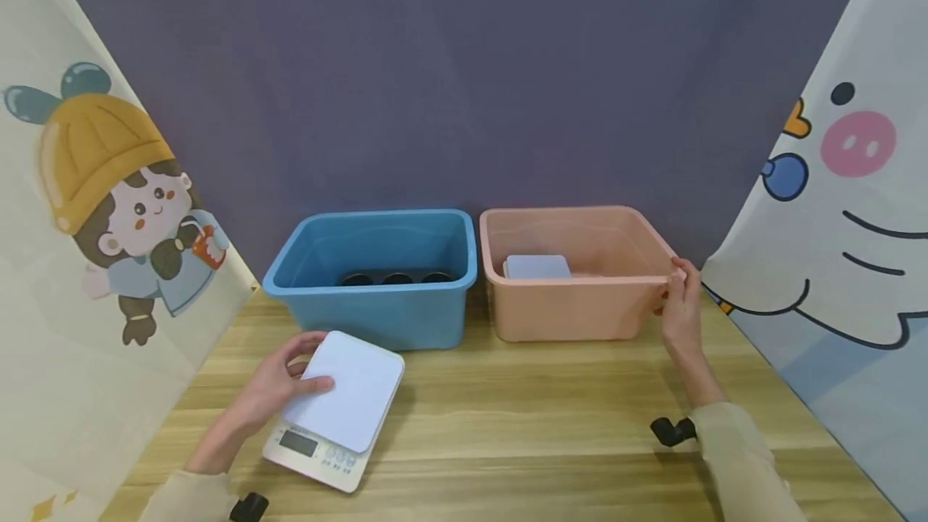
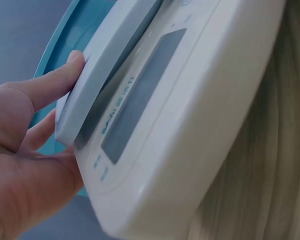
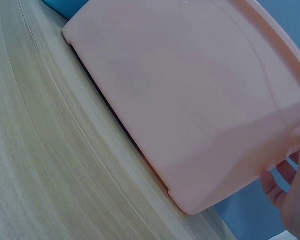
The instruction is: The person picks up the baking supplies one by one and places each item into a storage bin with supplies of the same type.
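Observation:
My left hand (image 1: pixel 279 381) grips a white digital kitchen scale (image 1: pixel 351 393) by its left edge, thumb lying on the top plate and fingers reaching underneath. The scale is tilted in front of the blue bin, its grey display (image 2: pixel 144 95) and printed buttons on the side toward me. Over on the right, my right hand (image 1: pixel 681 308) holds the front right corner of the pink plastic bin (image 1: pixel 569 311) at its rim. In the right wrist view, curled fingers (image 3: pixel 274 190) show beside the bin's end wall. A white flat-topped object (image 1: pixel 537 267) is inside this bin, partly hidden by the front wall.
To the left of the pink bin stands a blue bin (image 1: pixel 377 316), with a dark object with several round openings (image 1: pixel 397 276) inside. Both bins rest on a wood-grain table (image 1: pixel 536 425). A dark cloth (image 1: pixel 464 79) hangs behind them, and cartoon-printed panels flank the table.

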A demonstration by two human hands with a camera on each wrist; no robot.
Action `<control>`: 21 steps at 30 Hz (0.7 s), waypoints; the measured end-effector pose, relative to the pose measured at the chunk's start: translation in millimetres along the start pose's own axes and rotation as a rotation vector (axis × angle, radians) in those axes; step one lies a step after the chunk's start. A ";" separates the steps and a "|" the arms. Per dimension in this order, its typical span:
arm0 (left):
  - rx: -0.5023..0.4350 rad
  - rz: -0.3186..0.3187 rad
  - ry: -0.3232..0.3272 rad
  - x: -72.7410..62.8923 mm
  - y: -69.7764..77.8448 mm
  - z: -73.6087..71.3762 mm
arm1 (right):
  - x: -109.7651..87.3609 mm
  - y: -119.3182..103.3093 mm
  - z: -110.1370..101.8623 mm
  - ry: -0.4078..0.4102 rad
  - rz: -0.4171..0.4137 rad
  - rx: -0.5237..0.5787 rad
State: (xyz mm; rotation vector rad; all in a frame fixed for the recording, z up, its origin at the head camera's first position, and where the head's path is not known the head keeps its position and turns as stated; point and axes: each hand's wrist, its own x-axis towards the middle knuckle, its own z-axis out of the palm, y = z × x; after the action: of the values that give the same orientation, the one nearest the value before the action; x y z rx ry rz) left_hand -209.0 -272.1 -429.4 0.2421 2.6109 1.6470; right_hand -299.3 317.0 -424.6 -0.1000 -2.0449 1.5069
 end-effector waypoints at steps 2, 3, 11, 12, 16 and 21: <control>-0.025 -0.001 0.008 0.4 2.2 2.9 | 0.2 0.1 -0.5 0.001 0.013 -0.002; -0.037 -0.005 0.015 0.5 3.2 4.2 | 0.1 0.2 -0.6 0.001 0.018 -0.002; -0.035 -0.042 -0.007 2.5 7.5 9.2 | -1.8 0.6 -1.2 -0.004 0.017 -0.016; -0.036 -0.049 -0.007 3.0 7.7 9.4 | -1.7 1.0 -1.1 -0.002 0.010 -0.012; -0.034 -0.063 -0.001 4.3 9.0 10.4 | -1.1 1.4 -0.3 0.000 -0.009 -0.004; -0.033 -0.049 0.013 4.9 13.1 14.5 | 0.1 2.6 0.8 0.002 -0.006 0.010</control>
State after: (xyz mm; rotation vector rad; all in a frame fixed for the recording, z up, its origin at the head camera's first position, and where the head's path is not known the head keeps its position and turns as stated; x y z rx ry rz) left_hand -210.7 -252.9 -423.7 0.1648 2.5745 1.6798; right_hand -300.5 317.3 -427.0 -0.0911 -2.0339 1.5128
